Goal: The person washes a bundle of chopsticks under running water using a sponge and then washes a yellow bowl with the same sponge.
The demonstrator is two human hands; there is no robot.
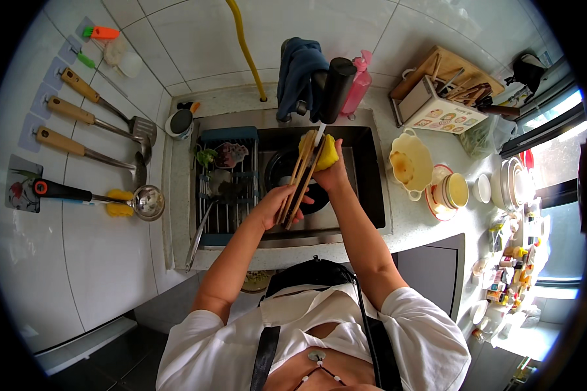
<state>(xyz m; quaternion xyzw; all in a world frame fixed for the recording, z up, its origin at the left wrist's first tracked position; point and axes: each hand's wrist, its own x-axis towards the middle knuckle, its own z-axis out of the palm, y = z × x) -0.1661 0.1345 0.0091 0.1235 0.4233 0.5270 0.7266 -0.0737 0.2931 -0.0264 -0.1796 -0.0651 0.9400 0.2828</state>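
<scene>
Over the sink (365, 189), my left hand (275, 207) is closed round the lower ends of a bundle of chopsticks (298, 179), some light and some dark, which slant up and to the right. My right hand (332, 171) grips a yellow sponge (328, 153) against their upper ends. Water runs from the black faucet (338, 91) onto the sponge and chopstick tips. Below my hands, a dark round pan (277, 171) lies in the basin, partly hidden by them.
A drying rack (225, 137) covers the sink's left side, with a ladle handle (197, 238) jutting over the front edge. Right of the sink stand a cream two-handled dish (411, 164), stacked bowls (455, 190) and a utensil holder (437, 107). A pink pump bottle (357, 88) stands behind the faucet.
</scene>
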